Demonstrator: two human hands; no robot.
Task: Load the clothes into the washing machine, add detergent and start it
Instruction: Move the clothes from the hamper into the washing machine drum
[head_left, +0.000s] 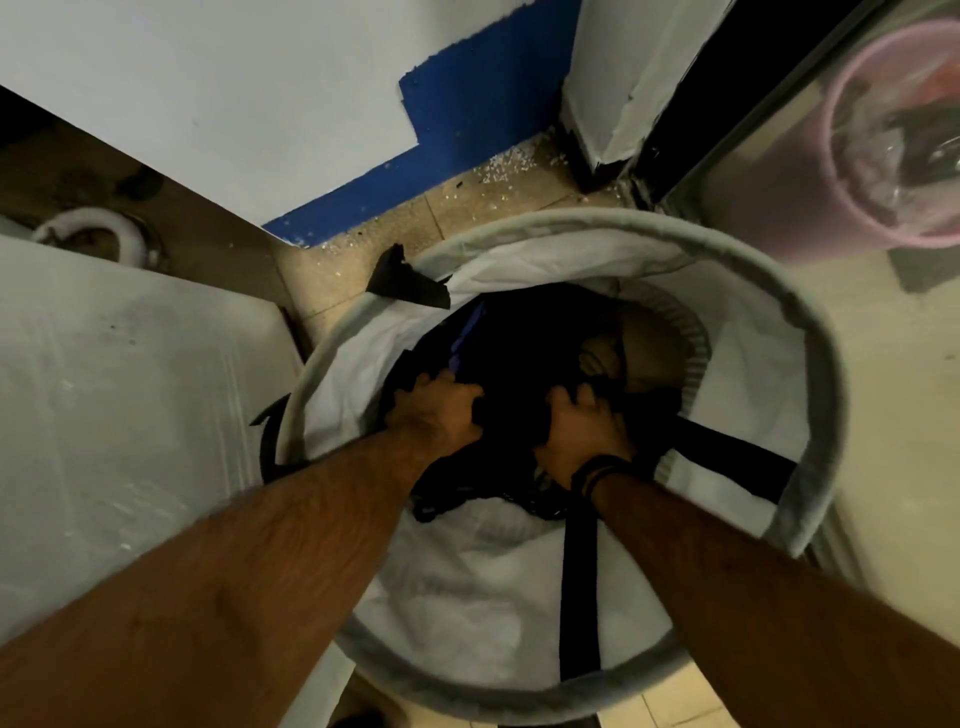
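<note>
Both the left hand (436, 410) and the right hand (584, 434) grab the dark clothes (511, 358) down inside the round laundry hamper (810, 332), so loading, soap and starting all seem left to do

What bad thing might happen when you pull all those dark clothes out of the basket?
Both hands, left hand and right hand, grip one tangled pile of dark clothes deep inside the round grey-rimmed white fabric laundry basket. Loose pieces may slip out and land on the gritty tan tiled floor. The black strap lining the basket could snag the bundle and tip the soft basket.
</note>
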